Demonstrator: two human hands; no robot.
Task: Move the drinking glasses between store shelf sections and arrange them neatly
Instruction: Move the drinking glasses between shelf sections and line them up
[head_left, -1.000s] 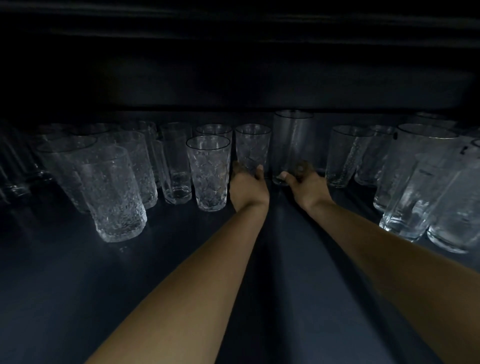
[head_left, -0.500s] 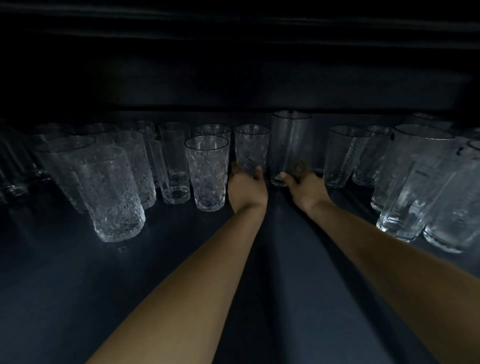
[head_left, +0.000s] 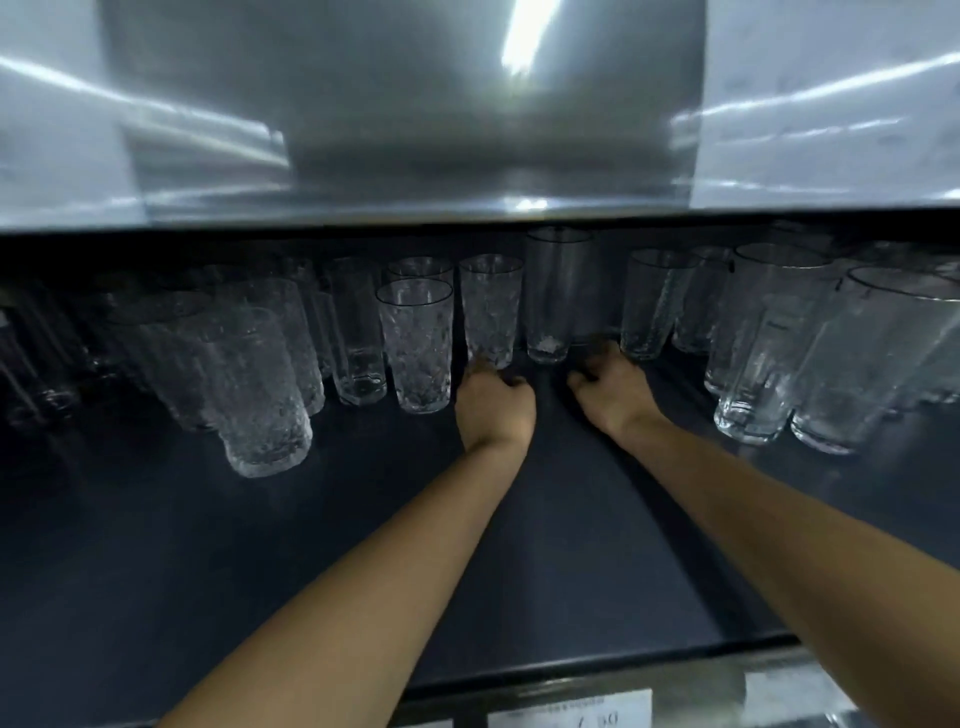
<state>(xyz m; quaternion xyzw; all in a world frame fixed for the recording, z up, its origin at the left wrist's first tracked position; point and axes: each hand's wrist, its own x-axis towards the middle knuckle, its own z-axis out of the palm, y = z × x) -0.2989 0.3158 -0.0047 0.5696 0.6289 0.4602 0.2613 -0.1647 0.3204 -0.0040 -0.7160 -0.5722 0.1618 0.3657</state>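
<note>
bare shelf floor (head_left: 363, 545) in front, glasses (head_left: 415, 345) crowding the back, shelf above (head_left: 467, 130) low

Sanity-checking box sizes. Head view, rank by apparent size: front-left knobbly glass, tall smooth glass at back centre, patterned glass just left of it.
1. Knobbly glass; nearest the camera, so true size unsure.
2. Smooth glass.
3. Patterned glass, only slightly smaller.
</note>
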